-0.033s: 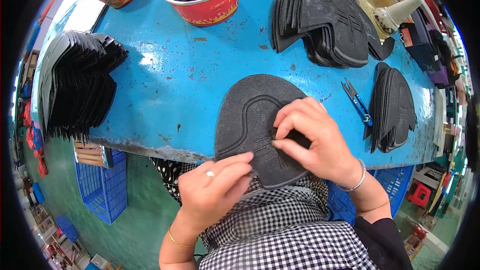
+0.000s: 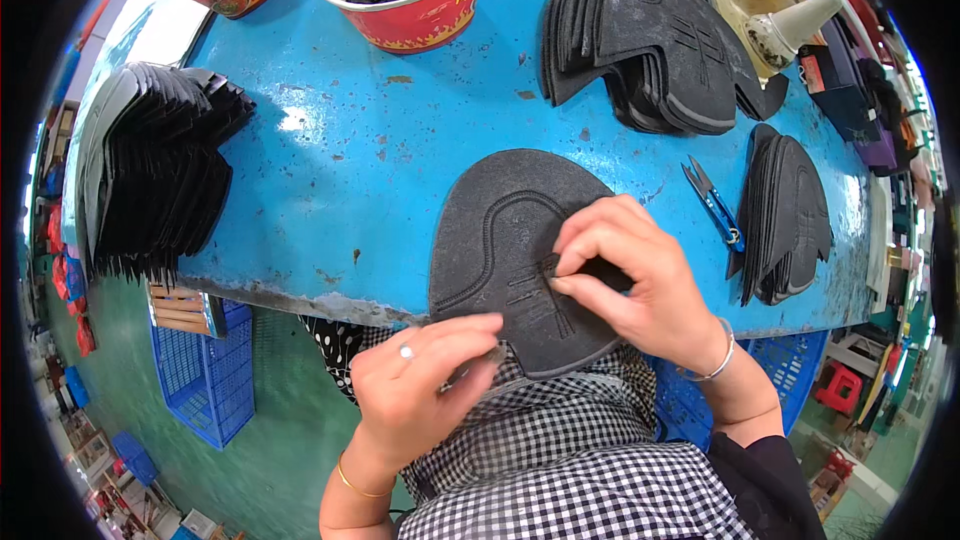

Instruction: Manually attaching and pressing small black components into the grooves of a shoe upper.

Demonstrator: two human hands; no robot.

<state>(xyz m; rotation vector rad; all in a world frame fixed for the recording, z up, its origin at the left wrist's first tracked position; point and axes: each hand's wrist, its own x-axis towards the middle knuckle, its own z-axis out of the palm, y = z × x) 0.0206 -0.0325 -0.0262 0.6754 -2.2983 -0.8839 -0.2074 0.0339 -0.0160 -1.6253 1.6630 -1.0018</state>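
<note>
A black moulded pad (image 2: 490, 230), rounded at the top with a raised curved seam and slots in its middle, lies over the table's front edge, its lower end near my lap. My right hand (image 2: 640, 280) rests over its right side, thumb and forefinger pinched on a small black piece (image 2: 552, 265) at the slots. The piece's exact shape is mostly hidden by the fingertips. My left hand (image 2: 425, 375) is by the pad's lower left edge, fingers stretched out and thumb apart from them. I see nothing held in it.
Stacks of similar black pads (image 2: 670, 40) (image 2: 785, 215) stand at the back right and right, with blue thread snips (image 2: 713, 205) between them and my pad. A red paper bowl (image 2: 415, 15) holds small black pieces. Black folded sheets (image 2: 160, 170) are stacked left.
My left hand has shifted slightly, its thumb now further from the fingers. My right hand has moved slightly right, and the small black piece shows more. The pad stays put.
</note>
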